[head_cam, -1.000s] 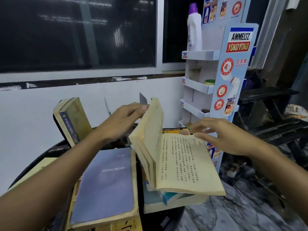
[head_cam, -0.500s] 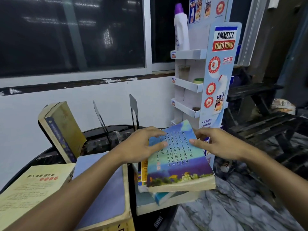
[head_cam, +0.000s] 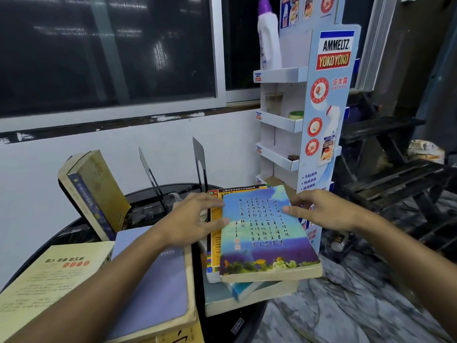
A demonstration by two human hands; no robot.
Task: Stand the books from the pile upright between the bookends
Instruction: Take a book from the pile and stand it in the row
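Your left hand [head_cam: 190, 220] and right hand [head_cam: 321, 210] are on opposite long edges of the top book [head_cam: 265, 233], the blue-and-purple cover with vertical script. Fingers are spread and only lightly curled: thumbs and fingertips touch the cover edges, no closed grip on it. Reads as squaring it up for a two-sided pinch, not a lift yet.

That book lies flat on the pile [head_cam: 247, 288], a skewed stack of several books at the right edge of the dark round surface [head_cam: 74, 233]. The stack overhangs the rim toward the floor, so taking the top one from both sides makes sense: a one-handed drag could shove the lower ones off.

The two black bookends [head_cam: 199, 162] stand upright behind the pile, near the wall, with nothing between them. Slot is open, so the task looks barely begun.

Left of them a thick yellowed book [head_cam: 95, 191] leans tilted, outside the bookends. Whether it rests on something behind it, I can't tell. A lavender-covered book [head_cam: 153, 288] lies flat under your left forearm, and a yellow paperback [head_cam: 47, 280] sits flat at far left.

Likely next: close both hands on the top book, rotate it spine-up or spine-out, carry it back over the pile into the gap. Watch your left wrist against the nearer bookend; they're thin and look easy to tip.
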